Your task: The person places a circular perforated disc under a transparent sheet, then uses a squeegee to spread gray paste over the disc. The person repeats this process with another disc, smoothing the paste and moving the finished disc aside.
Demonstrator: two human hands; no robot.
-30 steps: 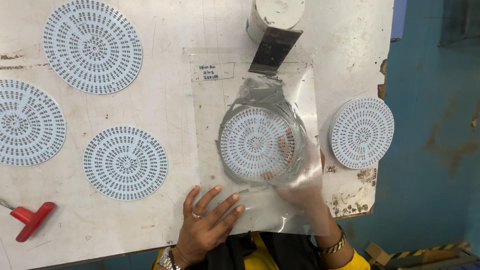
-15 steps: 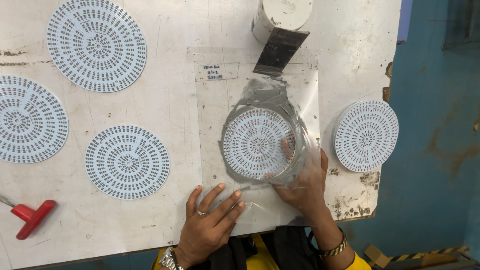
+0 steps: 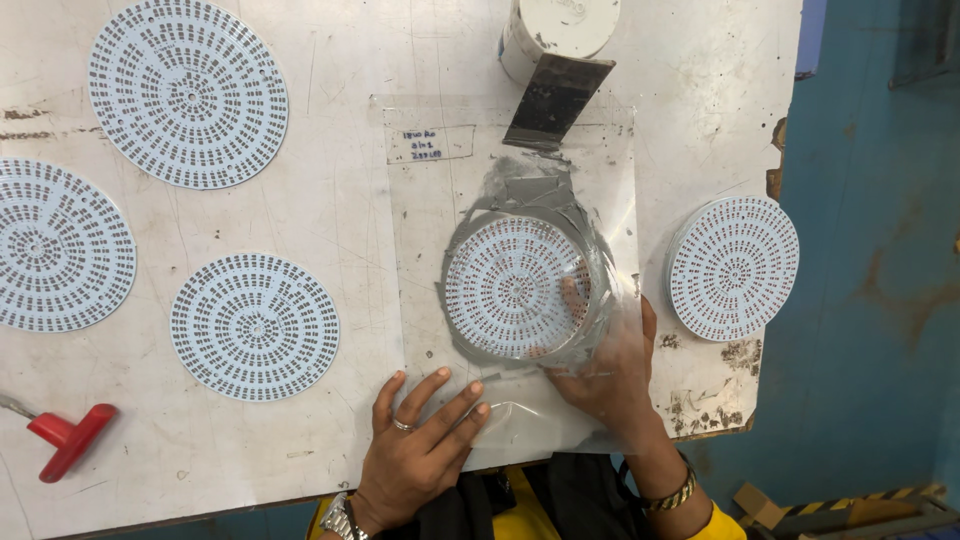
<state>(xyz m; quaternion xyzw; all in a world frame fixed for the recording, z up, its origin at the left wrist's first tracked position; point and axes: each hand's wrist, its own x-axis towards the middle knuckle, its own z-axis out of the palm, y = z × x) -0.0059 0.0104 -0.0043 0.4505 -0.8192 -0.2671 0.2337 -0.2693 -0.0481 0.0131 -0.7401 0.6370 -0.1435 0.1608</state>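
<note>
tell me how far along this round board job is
Done, apparently: three round boards lie spread on the table's left. In hand: one board under the clear stencil sheet, right hand beneath it, left hand pressing its edge. Left: the stack at the right.

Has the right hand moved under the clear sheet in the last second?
Yes. The right hand has slid up and left beneath the clear plastic sheet, from its lower right edge toward the round circuit board in the grey ring; its fingertips now reach that board.
</note>
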